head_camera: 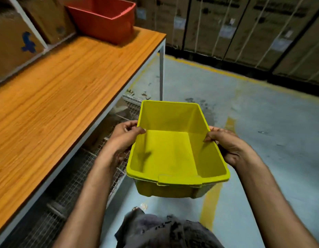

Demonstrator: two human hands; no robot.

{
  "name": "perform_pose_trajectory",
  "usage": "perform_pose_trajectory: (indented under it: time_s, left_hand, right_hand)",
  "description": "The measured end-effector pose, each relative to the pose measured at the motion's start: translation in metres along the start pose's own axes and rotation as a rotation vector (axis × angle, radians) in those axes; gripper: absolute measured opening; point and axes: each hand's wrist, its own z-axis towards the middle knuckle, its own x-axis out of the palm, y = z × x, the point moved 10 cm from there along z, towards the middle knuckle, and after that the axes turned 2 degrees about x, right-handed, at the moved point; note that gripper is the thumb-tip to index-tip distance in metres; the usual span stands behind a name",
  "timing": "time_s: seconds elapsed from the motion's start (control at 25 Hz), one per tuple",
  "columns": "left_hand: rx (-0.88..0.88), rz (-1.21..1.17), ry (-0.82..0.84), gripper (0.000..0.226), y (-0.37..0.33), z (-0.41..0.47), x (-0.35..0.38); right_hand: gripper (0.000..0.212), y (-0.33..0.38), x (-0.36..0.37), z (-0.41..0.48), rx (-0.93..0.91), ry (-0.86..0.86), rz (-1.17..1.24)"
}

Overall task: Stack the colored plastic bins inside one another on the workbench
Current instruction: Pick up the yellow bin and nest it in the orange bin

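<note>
An empty yellow plastic bin (pixel 171 149) hangs in the air over the floor, just right of the workbench's front edge. My left hand (pixel 123 136) grips its left rim with the thumb inside. My right hand (pixel 224 144) grips the right rim the same way. A red bin (pixel 105 20) stands upright and open at the far end of the wooden workbench (pixel 56 90), well beyond the yellow one.
Cardboard boxes (pixel 14 42) line a shelf along the bench's left side. A wire mesh shelf (pixel 65 190) lies under the bench. Strapped cartons (pixel 244 27) stand along the far wall. Grey floor with yellow lines (pixel 211 199) spreads to the right.
</note>
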Motion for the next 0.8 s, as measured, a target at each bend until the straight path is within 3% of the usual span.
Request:
perform_pose_trajectory:
  time_s: [0.24,0.36,0.6,0.8]
  left_hand:
    - [0.236,0.065,-0.040,0.050,-0.064,0.084,0.037]
    - [0.374,0.037,-0.042,0.058,-0.109,0.123,0.051]
    - [0.610,0.019,-0.166,0.065,-0.207,0.203,0.045]
    - [0.685,-0.038,-0.250,0.065,-0.260,0.256,0.047]
  right_hand:
    - [0.058,0.077,-0.036,0.070,-0.158,-0.057,0.092]
    - [0.063,0.129,-0.046,0.099,-0.270,-0.095,0.116]
    - [0.063,0.264,-0.036,0.137,-0.535,-0.072,0.038]
    - [0.063,0.359,-0.027,0.191,-0.685,0.037,0.047]
